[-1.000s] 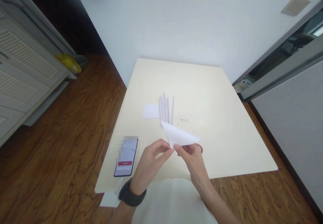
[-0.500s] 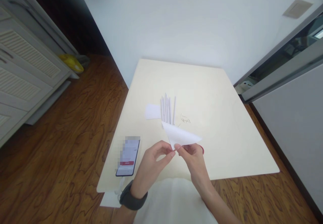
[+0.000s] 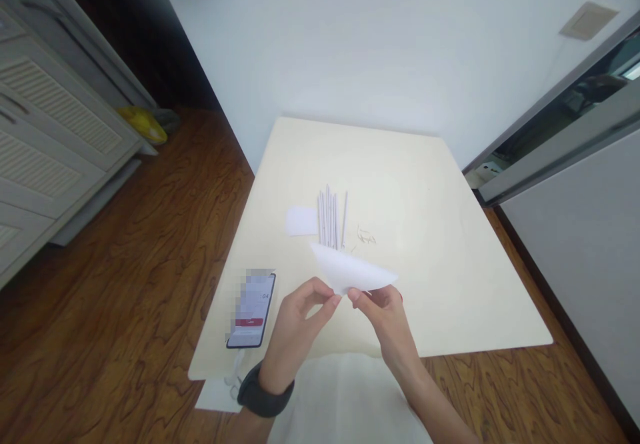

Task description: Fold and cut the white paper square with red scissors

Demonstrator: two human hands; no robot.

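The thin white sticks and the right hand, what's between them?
In the head view, the curved white sheet shows between the right hand and the thin white sticks.

Soft light brightens the tabletop (image 3: 450, 264), the upper-left recess (image 3: 145, 37) is dark, and the picture's edges look stretched.

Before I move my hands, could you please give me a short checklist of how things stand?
1. Right hand grips the sheet: ok, thumb pressed at its near edge.
2. Left hand grips the sheet: cannot tell; fingertips are at its near edge.
3. Sheet clear of the sticks: cannot tell; it overlaps their near ends in view.
4. Phone wholly on the table: ok.
5. Small bits away from both hands: ok, beyond the sheet.
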